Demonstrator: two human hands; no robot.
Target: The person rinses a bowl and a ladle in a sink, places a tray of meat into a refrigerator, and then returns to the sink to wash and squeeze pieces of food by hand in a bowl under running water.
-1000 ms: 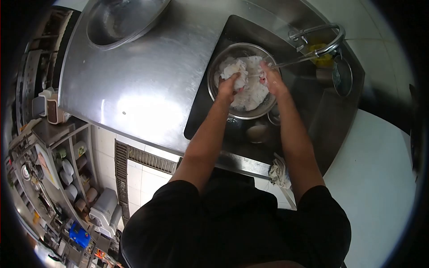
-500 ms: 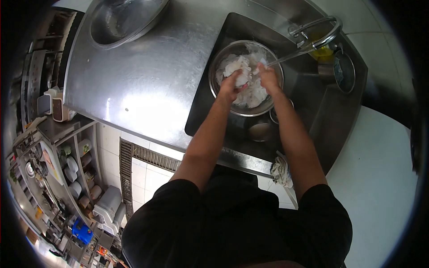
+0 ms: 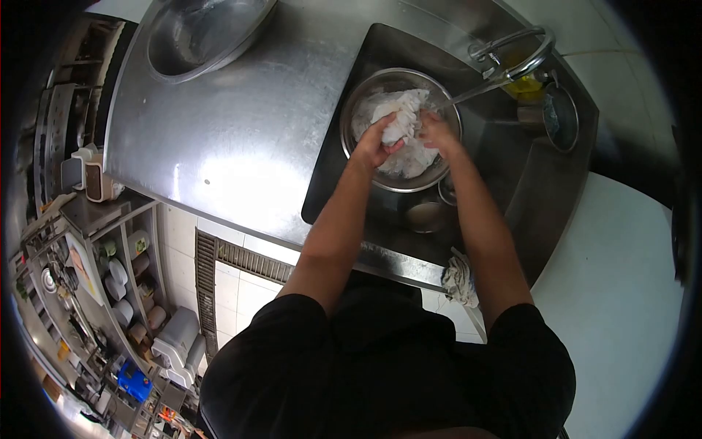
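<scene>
A round metal bowl stands in the sink, holding water and soft, white, ruffled pieces whose kind I cannot make out. My left hand is closed around a bunch of white pieces at the left of the bowl, thumb and fingers on its near side. Over the bowl's right side, my right hand has its fingers stretched toward the same bunch, touching or very near it. A stream from the faucet runs down beside the right hand.
The dark sink surrounds the bowl. A small round dish lies in the sink near me. Another big metal bowl rests on the steel counter. A strainer is behind right; a crumpled cloth hangs at the front edge.
The white bunch in my left hand has shifted slightly and looks fuller. My right hand's fingers have spread and moved from under the stream toward the bunch.
</scene>
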